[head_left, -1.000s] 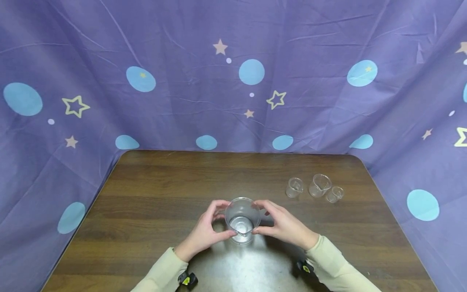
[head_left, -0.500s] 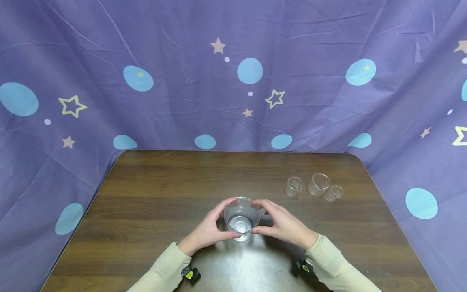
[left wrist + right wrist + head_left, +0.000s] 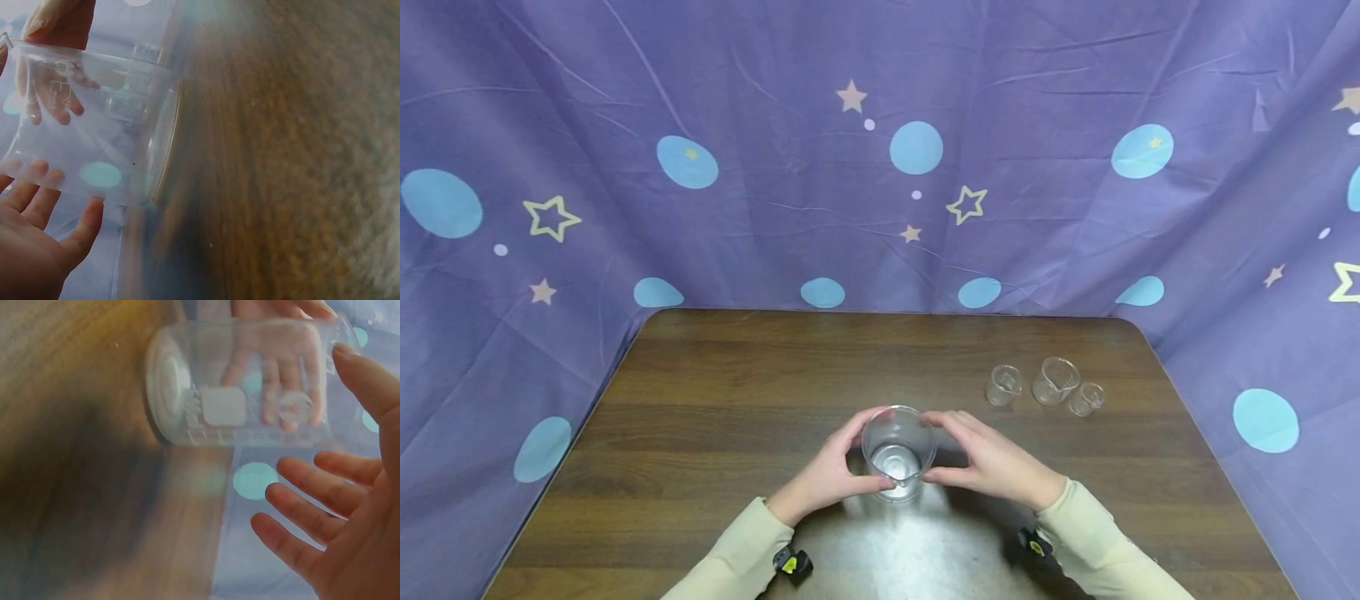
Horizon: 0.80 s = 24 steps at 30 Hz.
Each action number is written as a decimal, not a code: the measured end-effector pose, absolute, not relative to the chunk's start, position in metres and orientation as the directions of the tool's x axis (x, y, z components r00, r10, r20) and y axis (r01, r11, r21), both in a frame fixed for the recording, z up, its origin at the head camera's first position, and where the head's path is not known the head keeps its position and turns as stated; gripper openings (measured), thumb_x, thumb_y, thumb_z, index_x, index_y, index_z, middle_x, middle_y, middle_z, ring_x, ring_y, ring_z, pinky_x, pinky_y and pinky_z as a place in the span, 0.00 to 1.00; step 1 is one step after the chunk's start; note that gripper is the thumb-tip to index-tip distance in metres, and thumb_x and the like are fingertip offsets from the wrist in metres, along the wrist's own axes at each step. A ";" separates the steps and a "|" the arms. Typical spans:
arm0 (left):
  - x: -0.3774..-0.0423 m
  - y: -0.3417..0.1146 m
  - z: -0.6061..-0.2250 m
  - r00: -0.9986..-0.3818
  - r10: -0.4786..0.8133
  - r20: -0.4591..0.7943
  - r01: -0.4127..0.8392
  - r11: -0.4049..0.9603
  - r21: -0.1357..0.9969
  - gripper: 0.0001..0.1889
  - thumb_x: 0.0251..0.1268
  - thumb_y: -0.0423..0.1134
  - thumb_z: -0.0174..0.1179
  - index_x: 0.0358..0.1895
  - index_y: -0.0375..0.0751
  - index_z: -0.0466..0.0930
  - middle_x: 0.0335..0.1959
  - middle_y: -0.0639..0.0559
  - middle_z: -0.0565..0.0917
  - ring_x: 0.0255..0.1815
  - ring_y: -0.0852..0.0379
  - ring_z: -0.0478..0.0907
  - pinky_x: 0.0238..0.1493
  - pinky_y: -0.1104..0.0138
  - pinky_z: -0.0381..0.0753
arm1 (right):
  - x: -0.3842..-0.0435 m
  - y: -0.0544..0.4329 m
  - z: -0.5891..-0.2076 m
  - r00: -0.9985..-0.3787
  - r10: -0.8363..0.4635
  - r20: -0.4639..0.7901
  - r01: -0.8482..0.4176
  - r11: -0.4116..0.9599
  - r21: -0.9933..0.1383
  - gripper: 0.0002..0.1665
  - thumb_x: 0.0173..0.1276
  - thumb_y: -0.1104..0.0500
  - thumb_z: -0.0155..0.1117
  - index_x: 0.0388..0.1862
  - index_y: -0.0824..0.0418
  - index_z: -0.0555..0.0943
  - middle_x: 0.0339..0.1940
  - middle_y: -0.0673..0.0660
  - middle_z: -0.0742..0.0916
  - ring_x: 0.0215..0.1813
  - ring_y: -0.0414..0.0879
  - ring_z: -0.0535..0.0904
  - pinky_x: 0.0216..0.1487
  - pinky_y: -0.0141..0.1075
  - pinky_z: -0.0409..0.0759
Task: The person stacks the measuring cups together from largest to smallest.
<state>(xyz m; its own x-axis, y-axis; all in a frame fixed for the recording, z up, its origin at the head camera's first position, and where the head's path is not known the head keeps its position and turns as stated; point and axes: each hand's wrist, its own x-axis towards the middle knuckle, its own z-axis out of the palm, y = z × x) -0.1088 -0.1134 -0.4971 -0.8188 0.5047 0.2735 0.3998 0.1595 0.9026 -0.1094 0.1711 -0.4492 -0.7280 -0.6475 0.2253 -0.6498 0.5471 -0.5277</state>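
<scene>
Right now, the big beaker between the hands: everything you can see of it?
The big beaker is clear, apparently glass, roughly cylindrical, with a pouring spout on its near side. Printed in white are a solid patch, a round mark and graduation lines. No contents show. It stands upright, seemingly on the wooden table. The left hand holds its left side, thumb in front, fingers toward the back; the right hand is at its right, thumb by the rim, contact uncertain.

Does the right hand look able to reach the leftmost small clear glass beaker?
Probably yes: only bare brown wooden table shows between the right hand and that small clear glass beaker.
</scene>
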 end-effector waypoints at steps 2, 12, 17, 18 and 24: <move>-0.109 -0.113 -0.498 -0.817 0.507 0.276 0.403 0.158 0.902 0.47 0.52 0.37 0.81 0.77 0.46 0.66 0.72 0.47 0.76 0.72 0.52 0.72 0.70 0.56 0.78 | -0.111 0.176 -0.446 -0.721 -0.653 0.230 -0.663 0.554 -0.503 0.41 0.67 0.42 0.75 0.72 0.61 0.74 0.64 0.55 0.83 0.65 0.48 0.79 0.67 0.47 0.82; -0.109 -0.115 -0.496 -0.818 0.508 0.270 0.396 0.157 0.905 0.47 0.52 0.38 0.81 0.77 0.44 0.66 0.73 0.45 0.76 0.72 0.45 0.72 0.70 0.55 0.78 | -0.122 0.211 -0.425 -0.652 -0.683 0.329 -0.758 0.569 -0.319 0.30 0.67 0.50 0.76 0.63 0.63 0.80 0.58 0.52 0.87 0.60 0.49 0.82 0.62 0.47 0.84; -0.108 -0.116 -0.496 -0.823 0.506 0.257 0.391 0.177 0.903 0.47 0.53 0.39 0.81 0.77 0.47 0.66 0.73 0.47 0.75 0.73 0.49 0.72 0.70 0.54 0.78 | -0.130 0.235 -0.415 -0.658 -0.671 0.341 -0.752 0.612 -0.245 0.27 0.65 0.52 0.78 0.59 0.62 0.82 0.53 0.53 0.88 0.56 0.49 0.83 0.58 0.47 0.85; -0.108 -0.116 -0.496 -0.824 0.505 0.257 0.392 0.180 0.902 0.47 0.53 0.39 0.81 0.77 0.47 0.66 0.73 0.48 0.76 0.72 0.50 0.72 0.70 0.54 0.78 | -0.132 0.240 -0.413 -0.668 -0.663 0.338 -0.742 0.626 -0.240 0.27 0.65 0.53 0.78 0.59 0.62 0.82 0.53 0.53 0.88 0.56 0.50 0.83 0.57 0.48 0.86; -0.108 -0.116 -0.496 -0.829 0.502 0.246 0.379 0.182 0.907 0.46 0.52 0.40 0.81 0.76 0.49 0.66 0.73 0.49 0.75 0.72 0.55 0.71 0.70 0.56 0.77 | -0.145 0.274 -0.409 -0.706 -0.626 0.332 -0.699 0.691 -0.185 0.27 0.61 0.57 0.80 0.57 0.63 0.83 0.50 0.54 0.88 0.53 0.51 0.83 0.54 0.50 0.86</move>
